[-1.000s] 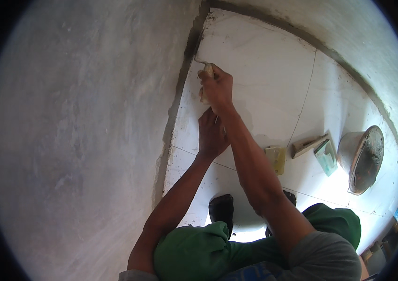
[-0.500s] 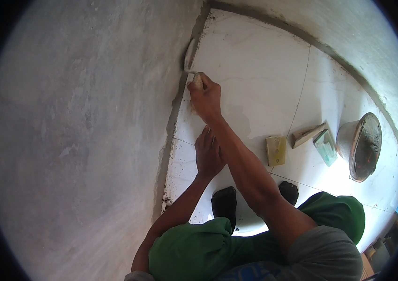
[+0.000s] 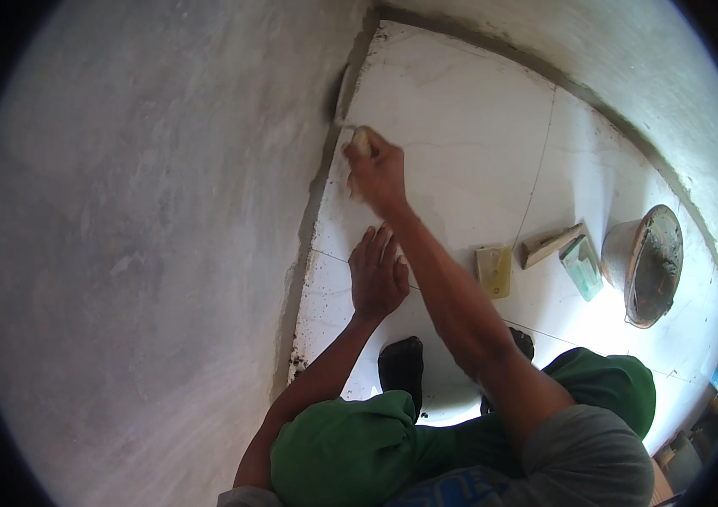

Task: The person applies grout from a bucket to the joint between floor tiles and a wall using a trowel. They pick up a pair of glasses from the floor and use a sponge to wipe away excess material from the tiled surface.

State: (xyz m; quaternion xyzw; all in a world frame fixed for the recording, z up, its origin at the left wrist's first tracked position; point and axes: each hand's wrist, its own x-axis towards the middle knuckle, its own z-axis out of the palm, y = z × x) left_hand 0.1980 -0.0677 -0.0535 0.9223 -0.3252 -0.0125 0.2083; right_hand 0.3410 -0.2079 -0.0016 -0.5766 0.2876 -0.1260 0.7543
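Right grip (image 3: 378, 176) is clasping a trowel (image 3: 362, 141), partly hiding its handle; the blade, appearing blurred, is extending ahead beside the wall (image 3: 164, 211). Left grip (image 3: 377, 277) is resting open on floor tiles (image 3: 460, 110).

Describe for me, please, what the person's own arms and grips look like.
The right arm wears a short grey sleeve and is bare below it; of the left grey sleeve, only a bit shows above the bare left arm. The left grip and right grip are ungloved, five-fingered hands. No watch or cable shows.
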